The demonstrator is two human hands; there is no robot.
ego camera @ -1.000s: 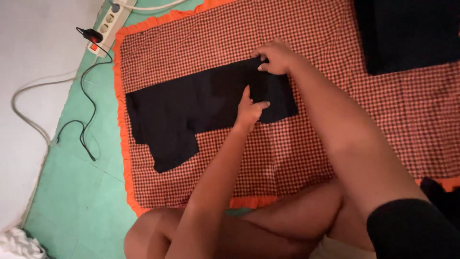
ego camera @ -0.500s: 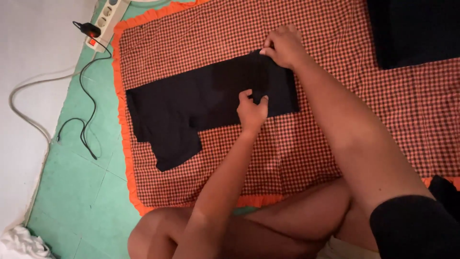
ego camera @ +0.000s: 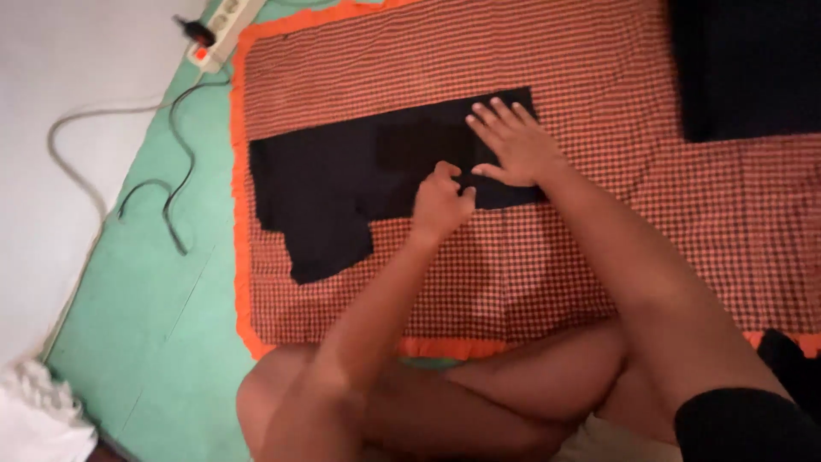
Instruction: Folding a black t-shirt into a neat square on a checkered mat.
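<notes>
Head view: a black garment (ego camera: 342, 192) lies flat on a red checked cloth (ego camera: 530, 257) with an orange border, nearer the cloth's left edge. The right hand (ego camera: 513, 145) rests flat on the garment's right end, fingers spread open. The left hand (ego camera: 440, 201), fingers curled, pinches the garment's lower edge just beside it. A power strip (ego camera: 224, 26) lies off the cloth's top left corner on the green mat (ego camera: 145, 325). Another dark cloth (ego camera: 753, 68) covers the top right corner.
</notes>
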